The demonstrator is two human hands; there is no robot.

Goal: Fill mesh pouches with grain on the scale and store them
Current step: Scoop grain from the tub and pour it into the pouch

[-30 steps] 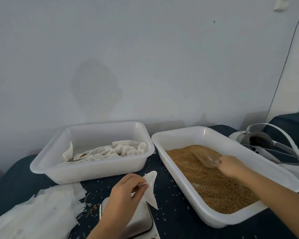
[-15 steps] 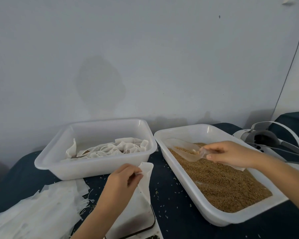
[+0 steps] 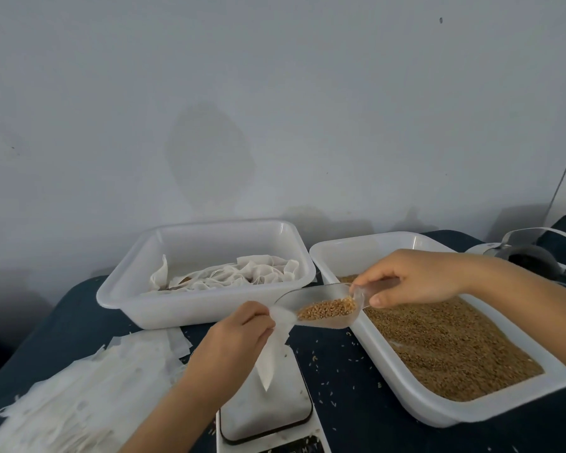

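Note:
My left hand [image 3: 234,338] pinches the top of a white mesh pouch [image 3: 272,351] that hangs over the white scale [image 3: 268,410]. My right hand [image 3: 415,277] grips the handle of a clear plastic scoop [image 3: 321,308] holding brown grain; the scoop's front edge meets the pouch's mouth. On the right stands a white tray [image 3: 438,407] with loose grain [image 3: 451,348] in it. Filled pouches [image 3: 229,276] lie in a second white tray [image 3: 134,289] behind the scale.
A pile of flat white empty pouches [image 3: 79,393] lies at the left on the dark blue table cover [image 3: 347,387], which is strewn with stray grains. A white headset [image 3: 536,256] rests at the far right. A grey wall stands close behind the trays.
My right hand lifted the scoop out of the grain tray and carried it left to the pouch's mouth. My left hand raised the pouch slightly over the scale.

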